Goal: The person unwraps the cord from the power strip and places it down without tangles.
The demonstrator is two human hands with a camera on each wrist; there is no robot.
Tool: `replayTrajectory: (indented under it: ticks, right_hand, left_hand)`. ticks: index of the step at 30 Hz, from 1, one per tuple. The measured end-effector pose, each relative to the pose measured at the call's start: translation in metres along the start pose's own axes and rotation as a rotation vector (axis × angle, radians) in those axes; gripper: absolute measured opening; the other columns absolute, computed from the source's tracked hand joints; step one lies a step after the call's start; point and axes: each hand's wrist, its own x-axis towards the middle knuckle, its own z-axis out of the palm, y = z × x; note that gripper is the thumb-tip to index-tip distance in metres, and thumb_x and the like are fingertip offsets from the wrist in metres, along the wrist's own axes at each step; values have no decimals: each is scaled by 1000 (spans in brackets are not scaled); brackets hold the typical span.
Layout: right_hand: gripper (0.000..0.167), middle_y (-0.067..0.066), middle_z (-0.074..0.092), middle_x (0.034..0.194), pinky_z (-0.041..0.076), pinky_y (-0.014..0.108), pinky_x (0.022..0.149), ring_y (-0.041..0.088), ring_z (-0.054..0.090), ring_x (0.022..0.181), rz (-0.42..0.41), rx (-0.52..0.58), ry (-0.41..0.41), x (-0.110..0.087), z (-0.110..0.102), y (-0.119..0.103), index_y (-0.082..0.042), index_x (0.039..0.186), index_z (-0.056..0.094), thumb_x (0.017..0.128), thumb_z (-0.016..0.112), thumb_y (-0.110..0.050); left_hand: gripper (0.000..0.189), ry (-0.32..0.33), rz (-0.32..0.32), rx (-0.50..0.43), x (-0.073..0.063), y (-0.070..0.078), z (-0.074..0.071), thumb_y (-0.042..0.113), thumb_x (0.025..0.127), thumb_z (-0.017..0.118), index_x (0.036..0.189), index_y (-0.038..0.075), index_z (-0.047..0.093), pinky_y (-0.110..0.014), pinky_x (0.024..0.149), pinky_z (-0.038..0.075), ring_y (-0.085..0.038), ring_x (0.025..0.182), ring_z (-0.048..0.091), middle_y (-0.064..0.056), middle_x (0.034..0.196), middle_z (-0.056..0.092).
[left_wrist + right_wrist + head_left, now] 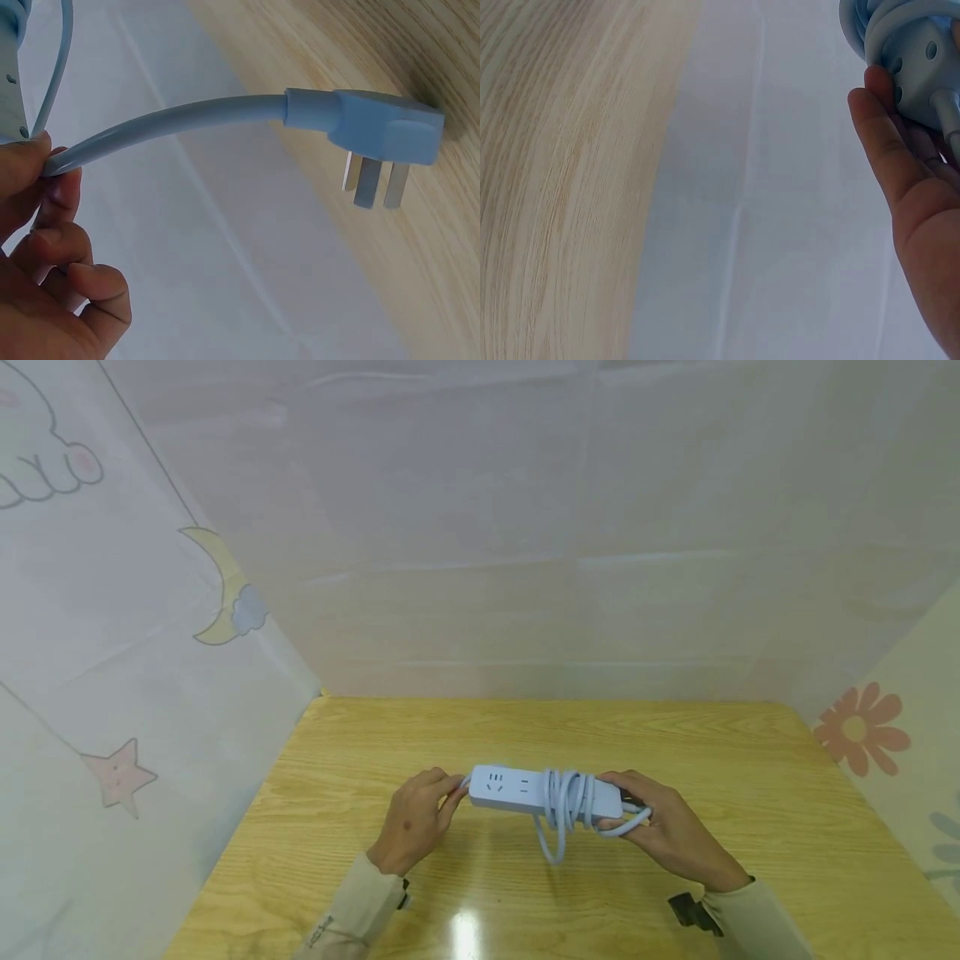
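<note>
A white power strip (506, 795) is held up over the wooden table, with its cord (561, 806) wound several times around its right half. A loop of the cord hangs below the strip. My right hand (678, 835) grips the strip's right end, where the cord comes out; the right wrist view shows its fingers (889, 146) along the underside. At the other end, my left hand (415, 820) pinches the cord between thumb and forefinger. From that pinch, in the left wrist view, the free cord length (187, 116) curves out to a three-pronged plug (386, 127).
The wooden table (360, 735) lies beneath both hands. Pale fabric walls (480, 610) stand behind and at the sides, printed with a moon (217, 585), a star (120, 774) and a flower (862, 729). Dark straps circle both wrists.
</note>
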Motion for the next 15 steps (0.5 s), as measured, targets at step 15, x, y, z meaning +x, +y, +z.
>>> replayTrajectory:
  ticks: [15]
  right_hand:
    - [50, 1, 65, 112, 55, 28, 72, 11, 63, 91, -15, -22, 29, 0, 0, 0, -7, 133, 58, 87, 75, 2]
  left_hand:
    - [10, -61, 74, 18, -1, 0, -3, 12, 87, 78, 96, 7, 78, -21, 56, 44, -8, 66, 55, 2, 81, 68]
